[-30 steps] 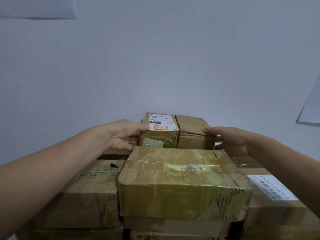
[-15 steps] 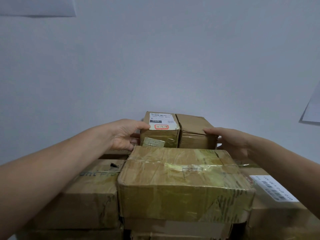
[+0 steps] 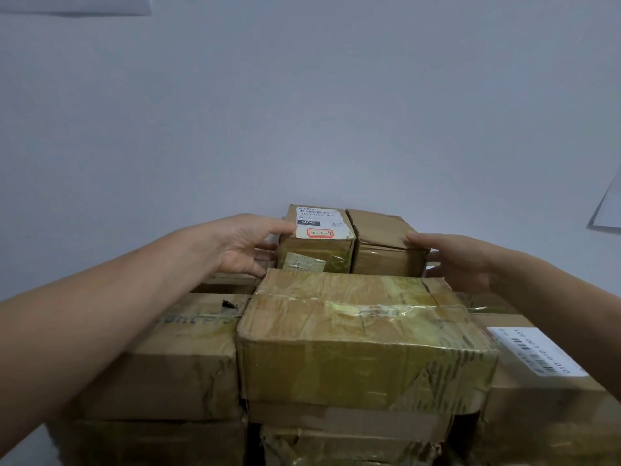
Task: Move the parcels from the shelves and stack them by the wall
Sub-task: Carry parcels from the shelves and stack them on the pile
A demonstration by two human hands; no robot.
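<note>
Both bare forearms reach forward, the left from 8 o'clock and the right from 4 o'clock. The left hand (image 3: 242, 247) grips the labelled small parcel (image 3: 316, 245) on its 9 o'clock side, thumb on top. The right hand (image 3: 460, 260) grips the plain small parcel (image 3: 386, 253) on its 3 o'clock side, thumb on the top corner.

**One head-worn camera, close over the stack**

The only view looks out from the person's head, forward and slightly down along both forearms. The left hand (image 3: 242, 245) and right hand (image 3: 460, 260) sit mid-frame at arm's reach, with the small parcels (image 3: 356, 245) between them. Nearer the lens than the hands, a taped parcel (image 3: 363, 334) crowds the lower frame. Beyond the hands, the pale wall (image 3: 302, 112) fills the upper half.
</note>
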